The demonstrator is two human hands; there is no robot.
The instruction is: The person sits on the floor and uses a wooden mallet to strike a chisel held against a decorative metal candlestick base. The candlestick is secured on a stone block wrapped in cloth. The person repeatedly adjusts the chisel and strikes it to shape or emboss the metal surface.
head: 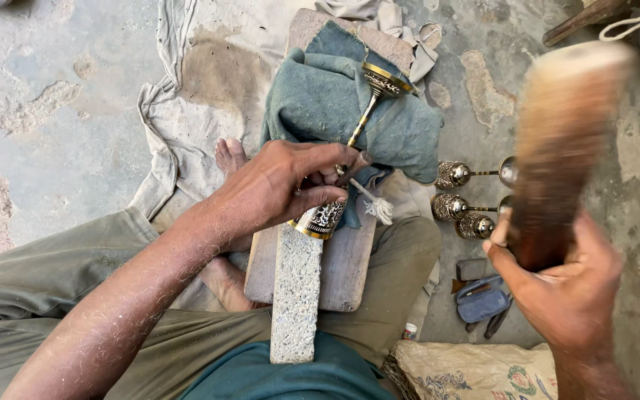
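1. We sit on the ground with a wooden board across our lap, a teal cloth bunched at its far end and a rough stone block running down the near end toward our body.
2. Our left hand is closed over the engraved brass goblet, which lies on its side on the board. The fingers wrap the stem and the ornate black-and-gold cup end, pinning it down.
3. The goblet's long axis runs diagonally: the cup end sits near us at the top of the stone block, the stem climbs away and to the right, and the flared gold-rimmed foot rests on the teal cloth.
4. Our right hand is shut round the dark handle of a wooden mallet, raised well off to the right and blurred. Its pale head points away from us.
5. The goblet lies to the left of and below the mallet, well apart from it; the left hand is the one on it.
6. A frayed white cord pokes out just beside the left fingers.
7. Three more engraved goblets lie on the concrete floor between the board and the mallet, with a small blue pouch nearer us.
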